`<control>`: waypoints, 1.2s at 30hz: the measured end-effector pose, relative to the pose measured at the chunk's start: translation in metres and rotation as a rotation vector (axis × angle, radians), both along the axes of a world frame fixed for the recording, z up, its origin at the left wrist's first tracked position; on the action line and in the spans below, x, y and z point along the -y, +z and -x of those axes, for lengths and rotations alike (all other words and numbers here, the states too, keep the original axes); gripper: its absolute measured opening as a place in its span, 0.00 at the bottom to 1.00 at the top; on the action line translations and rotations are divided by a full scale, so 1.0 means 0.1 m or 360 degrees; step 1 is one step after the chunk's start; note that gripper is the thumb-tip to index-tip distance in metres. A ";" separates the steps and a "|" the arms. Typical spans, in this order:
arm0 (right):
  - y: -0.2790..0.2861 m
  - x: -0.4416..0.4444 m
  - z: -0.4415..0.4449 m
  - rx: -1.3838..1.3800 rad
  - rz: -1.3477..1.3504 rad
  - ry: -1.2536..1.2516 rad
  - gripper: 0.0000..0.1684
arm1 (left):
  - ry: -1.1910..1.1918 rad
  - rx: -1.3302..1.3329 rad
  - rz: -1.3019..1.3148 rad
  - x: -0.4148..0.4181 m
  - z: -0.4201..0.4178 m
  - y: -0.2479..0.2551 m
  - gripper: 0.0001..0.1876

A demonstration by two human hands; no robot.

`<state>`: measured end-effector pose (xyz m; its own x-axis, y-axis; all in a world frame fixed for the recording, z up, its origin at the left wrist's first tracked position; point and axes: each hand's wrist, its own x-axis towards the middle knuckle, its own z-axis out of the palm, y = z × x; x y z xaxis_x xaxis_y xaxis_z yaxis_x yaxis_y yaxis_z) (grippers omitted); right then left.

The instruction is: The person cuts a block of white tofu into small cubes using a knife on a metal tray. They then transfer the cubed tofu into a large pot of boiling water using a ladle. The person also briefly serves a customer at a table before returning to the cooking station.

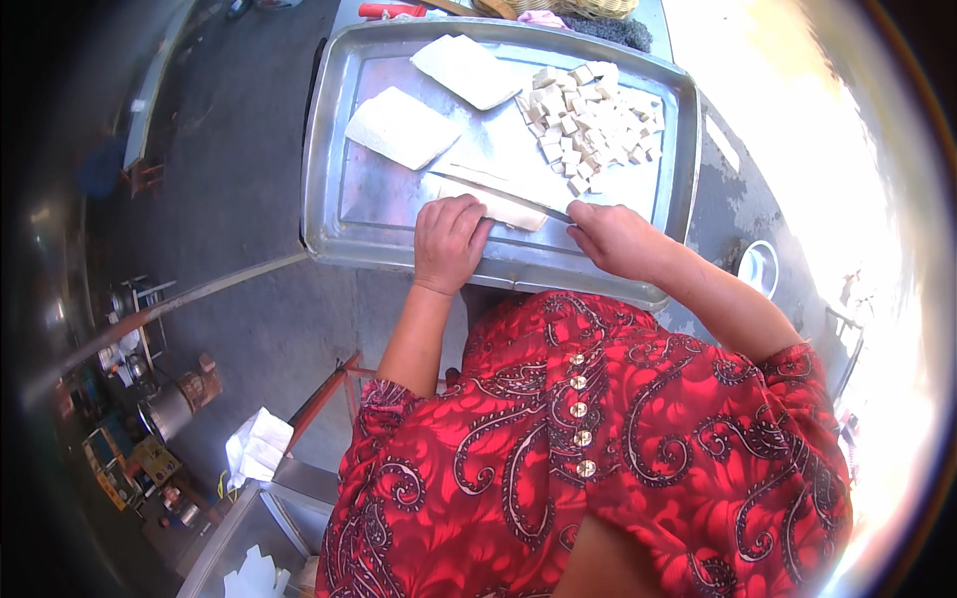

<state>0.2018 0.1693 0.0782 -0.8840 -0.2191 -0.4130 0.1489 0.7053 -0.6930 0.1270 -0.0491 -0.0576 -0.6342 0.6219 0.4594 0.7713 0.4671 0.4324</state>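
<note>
A large metal tray [323, 161] lies before me. My right hand [617, 235] grips a knife [557, 214] near the tray's front right; its blade points left and back, partly lost in glare. Along the blade's near side lies a pale strip, apparently of tofu [523, 214]. My left hand [451, 243] holds the strip's left end with bent fingers. Behind the hands are two whole pale slabs, one at the left [404, 127] and one farther back [467, 71]. Small pale cubes [572, 123] are heaped on the tray's right side.
Beyond the tray are a red-handled item [391, 10], a wicker basket [598, 7] and a dark scouring pad [617, 31]. A metal bowl [758, 269] is on the ground at right. A metal-framed case [258, 516] stands at lower left, beneath white paper [258, 445].
</note>
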 end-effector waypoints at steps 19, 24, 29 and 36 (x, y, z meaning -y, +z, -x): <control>-0.57 -0.11 0.03 -0.0231 0.0107 0.0159 0.10 | -0.0013 0.0046 0.0032 -0.02 0.02 0.02 0.11; -0.41 -0.16 -0.12 -0.0597 0.0374 0.0027 0.10 | -0.0032 0.0081 0.0084 -0.02 0.03 0.02 0.15; -0.35 -0.32 -0.34 -0.0595 0.0286 -0.0257 0.10 | -0.0177 0.0134 0.0480 -0.22 0.08 0.29 0.37; -0.13 -0.36 -0.64 -0.0263 0.0144 -0.0610 0.12 | -0.0751 0.0375 0.1225 -0.82 0.52 0.33 0.40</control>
<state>0.2653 0.2049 0.0652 -0.9612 0.1095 -0.2530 0.2703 0.5555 -0.7864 0.0748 0.0327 -0.0245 -0.2628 0.9188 -0.2945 0.8860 0.3506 0.3034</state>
